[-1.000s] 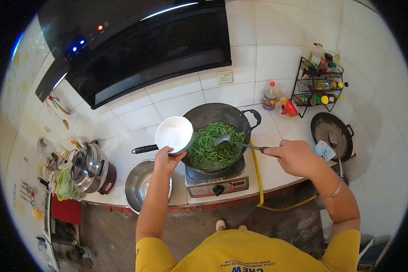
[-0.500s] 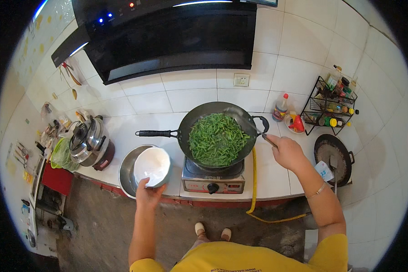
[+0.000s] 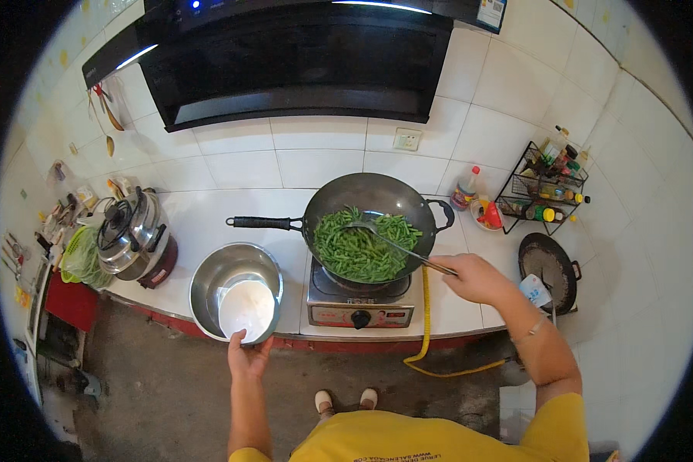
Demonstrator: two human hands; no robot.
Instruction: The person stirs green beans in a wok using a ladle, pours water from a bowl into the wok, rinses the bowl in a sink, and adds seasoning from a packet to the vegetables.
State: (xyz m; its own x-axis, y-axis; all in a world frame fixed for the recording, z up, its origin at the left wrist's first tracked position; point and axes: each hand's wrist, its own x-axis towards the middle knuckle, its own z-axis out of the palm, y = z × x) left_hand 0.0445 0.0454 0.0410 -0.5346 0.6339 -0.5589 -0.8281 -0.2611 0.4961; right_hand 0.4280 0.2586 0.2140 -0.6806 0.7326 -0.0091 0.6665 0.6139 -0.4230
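Note:
My left hand (image 3: 248,356) grips the rim of a white bowl (image 3: 246,309), thumb on the edge. The bowl is held over the near side of a steel basin (image 3: 205,269) and hides part of it. With my right hand (image 3: 477,279) closed round its handle, a metal ladle (image 3: 408,252) reaches left into the wok (image 3: 362,189). Its head lies among cut green beans (image 3: 369,254), which are heaped on the wok's near side. Under the wok stands a portable gas stove (image 3: 360,304).
A pressure cooker (image 3: 136,239) stands left of the basin. At right are a sauce bottle (image 3: 465,189), a small bowl (image 3: 487,214), a black rack (image 3: 543,189) of bottles and a second dark pan (image 3: 547,262). A yellow hose (image 3: 426,308) hangs over the counter edge. The range hood (image 3: 292,69) juts out above.
The ladle has gone from the wok's right rim into the beans, which now sit nearer the front, baring the wok's far side. My left hand has lowered the bowl towards the counter's front.

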